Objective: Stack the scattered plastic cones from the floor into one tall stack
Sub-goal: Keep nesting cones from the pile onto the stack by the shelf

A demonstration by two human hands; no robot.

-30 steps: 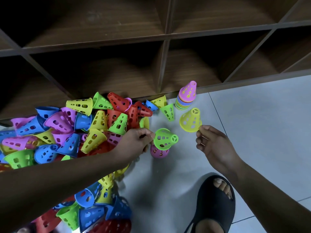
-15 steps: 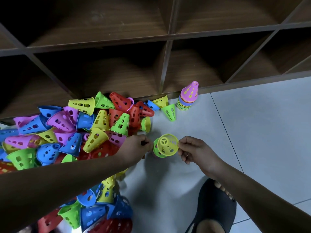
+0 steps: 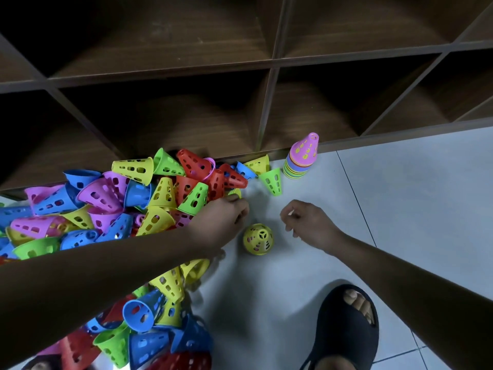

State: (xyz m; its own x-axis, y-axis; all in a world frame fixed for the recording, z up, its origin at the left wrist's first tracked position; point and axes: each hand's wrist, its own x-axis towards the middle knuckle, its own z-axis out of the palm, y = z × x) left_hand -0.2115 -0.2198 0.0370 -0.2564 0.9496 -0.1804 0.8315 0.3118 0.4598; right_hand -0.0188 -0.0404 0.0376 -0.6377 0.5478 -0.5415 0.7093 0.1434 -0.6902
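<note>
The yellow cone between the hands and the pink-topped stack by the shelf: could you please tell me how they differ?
The yellow cone shows one colour; the pink-topped stack shows many coloured rims beneath its top. The yellow cone stands out on the floor; the pink-topped stack stands against the shelf. Both stand upright, narrow end up, with holes.

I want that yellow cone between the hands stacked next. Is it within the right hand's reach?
Probably yes: the right hand is empty, close beside the yellow cone, only bare floor between.
</note>
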